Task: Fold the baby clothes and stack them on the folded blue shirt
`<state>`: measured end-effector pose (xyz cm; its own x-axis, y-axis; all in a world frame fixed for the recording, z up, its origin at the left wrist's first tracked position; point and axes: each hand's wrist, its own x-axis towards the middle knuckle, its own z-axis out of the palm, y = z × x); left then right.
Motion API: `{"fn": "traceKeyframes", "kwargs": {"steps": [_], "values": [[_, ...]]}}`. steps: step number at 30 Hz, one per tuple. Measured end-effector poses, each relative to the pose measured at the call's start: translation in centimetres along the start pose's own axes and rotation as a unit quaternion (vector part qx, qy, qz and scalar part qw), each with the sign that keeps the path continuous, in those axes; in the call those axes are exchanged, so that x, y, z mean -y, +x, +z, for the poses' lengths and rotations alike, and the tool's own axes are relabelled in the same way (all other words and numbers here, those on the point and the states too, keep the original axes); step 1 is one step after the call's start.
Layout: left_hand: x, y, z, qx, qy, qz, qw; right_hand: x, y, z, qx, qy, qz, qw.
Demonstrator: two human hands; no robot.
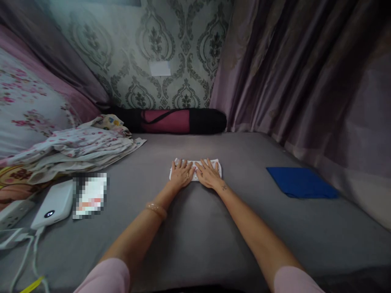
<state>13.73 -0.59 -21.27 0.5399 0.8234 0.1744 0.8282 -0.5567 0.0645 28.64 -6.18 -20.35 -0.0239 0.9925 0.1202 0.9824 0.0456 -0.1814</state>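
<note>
A small white folded cloth (198, 178) lies flat on the grey bed sheet (195, 228), straight ahead of me. My left hand (182, 173) rests palm down on its left half, fingers spread. On the right half lies my right hand (209, 173), also flat with the fingers apart. The thumbs come close together near the cloth's middle. Most of the cloth is covered by the hands, and only its edges and corners show. Off to the right, apart from both hands, sits a folded blue cloth (301, 182).
At left are a white power bank (53, 203) with cables, a power strip (15, 214), a blurred-out flat item (91, 195) and a pile of patterned fabric (82, 146). A black and maroon rolled bag (168, 121) lies against the wall. Curtains (275, 73) hang at right.
</note>
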Motion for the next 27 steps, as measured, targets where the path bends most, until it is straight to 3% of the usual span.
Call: {"fn": "traceKeyframes", "kwargs": {"steps": [17,24,27], "values": [[-0.2,0.2,0.2,0.049,-0.045,-0.096,0.993,0.0,0.0,0.4,0.008,-0.013,0.013,1.000],[0.0,-0.4,-0.2,0.009,-0.033,-0.072,0.997,-0.5,0.4,-0.9,0.058,0.026,0.011,0.998],[0.5,-1.3,-0.4,-0.015,-0.022,-0.073,0.997,-1.4,0.2,-1.5,0.005,0.018,0.021,1.000]]}}
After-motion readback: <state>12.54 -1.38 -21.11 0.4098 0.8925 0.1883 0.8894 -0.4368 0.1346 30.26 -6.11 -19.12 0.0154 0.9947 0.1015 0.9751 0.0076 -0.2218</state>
